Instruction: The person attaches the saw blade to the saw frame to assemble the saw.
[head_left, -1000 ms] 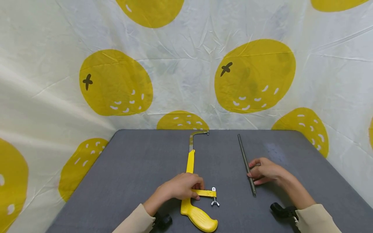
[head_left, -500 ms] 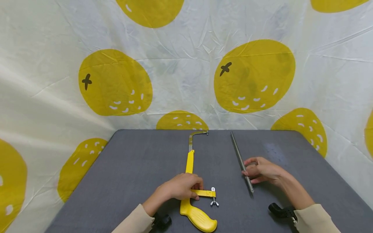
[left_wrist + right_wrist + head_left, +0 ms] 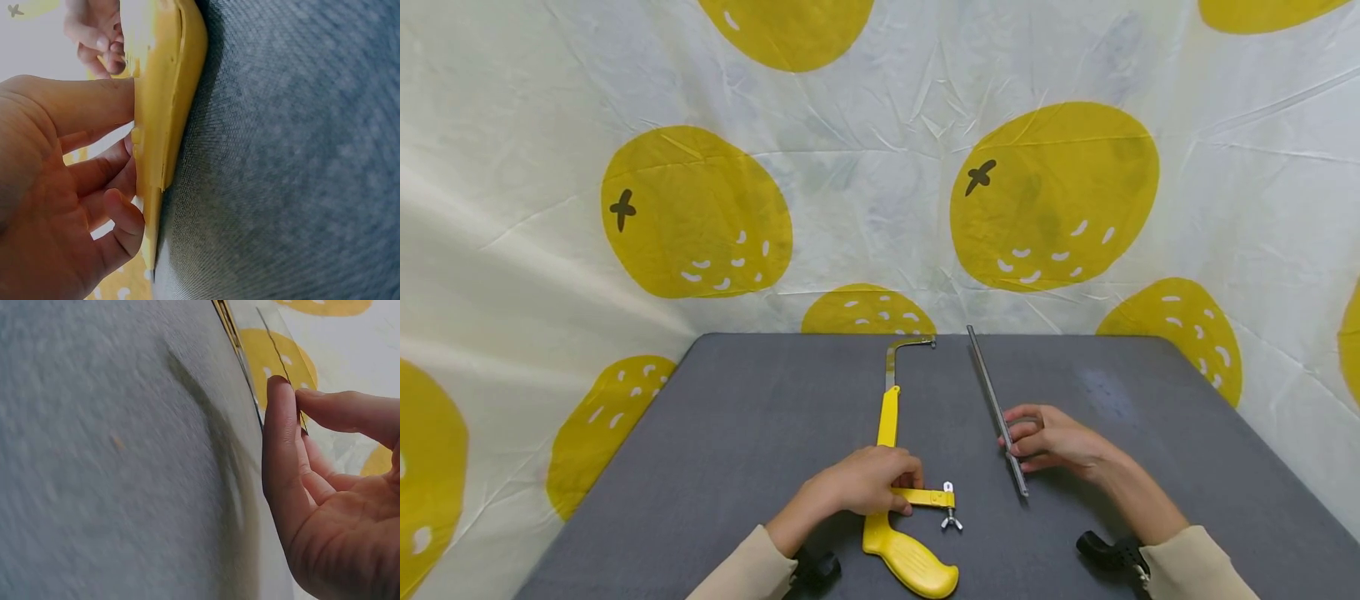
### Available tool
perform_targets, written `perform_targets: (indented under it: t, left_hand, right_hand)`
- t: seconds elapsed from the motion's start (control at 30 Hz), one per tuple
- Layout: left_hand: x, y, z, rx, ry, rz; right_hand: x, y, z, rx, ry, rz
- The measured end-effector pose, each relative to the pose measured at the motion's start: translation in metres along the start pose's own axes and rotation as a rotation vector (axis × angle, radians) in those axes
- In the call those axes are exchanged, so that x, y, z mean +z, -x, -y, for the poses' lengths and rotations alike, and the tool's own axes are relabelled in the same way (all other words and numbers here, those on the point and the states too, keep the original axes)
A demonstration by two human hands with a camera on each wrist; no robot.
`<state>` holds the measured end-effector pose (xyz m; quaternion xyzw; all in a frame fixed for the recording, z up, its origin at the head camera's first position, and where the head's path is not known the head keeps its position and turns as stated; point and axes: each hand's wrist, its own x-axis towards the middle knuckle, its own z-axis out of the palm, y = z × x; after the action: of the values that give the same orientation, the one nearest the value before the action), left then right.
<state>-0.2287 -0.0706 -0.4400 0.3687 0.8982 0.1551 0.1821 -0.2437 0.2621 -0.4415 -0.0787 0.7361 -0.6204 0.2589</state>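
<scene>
A yellow hacksaw frame (image 3: pixel 888 419) lies on the grey table, its curved handle (image 3: pixel 919 567) toward me and its bent metal end at the far edge. My left hand (image 3: pixel 872 481) holds it near the handle, thumb and curled fingers against the yellow bar in the left wrist view. A wing nut (image 3: pixel 952 523) shows on the frame's near arm. Right of the frame, my right hand (image 3: pixel 1058 442) pinches a thin grey hacksaw blade (image 3: pixel 987 385) between thumb and fingers. The right wrist view shows the blade (image 3: pixel 275 344) nearly edge-on, a wavy line raised off the table.
The grey cloth-covered table (image 3: pixel 760 417) spreads around both hands. Behind it hangs a white curtain (image 3: pixel 872 208) printed with yellow fruit. Black wrist mounts (image 3: pixel 1108 550) sit under the beige sleeves, close over the tabletop.
My right hand has carried the hacksaw blade up off the table and leftward, closer to the frame. My left hand and the hacksaw frame have stayed in place.
</scene>
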Motion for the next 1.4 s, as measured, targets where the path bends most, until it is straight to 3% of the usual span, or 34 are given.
perform_targets:
  t: [0.63,1.4]
  left_hand:
    - [-0.001,0.002,0.002,0.009,0.01,-0.001]
    - [0.001,-0.002,0.004,0.024,-0.003,-0.011]
  right_hand:
    - [0.036,-0.022,0.002,-0.041,0.014,-0.029]
    - [0.038,-0.027,-0.002,-0.031,0.029,-0.056]
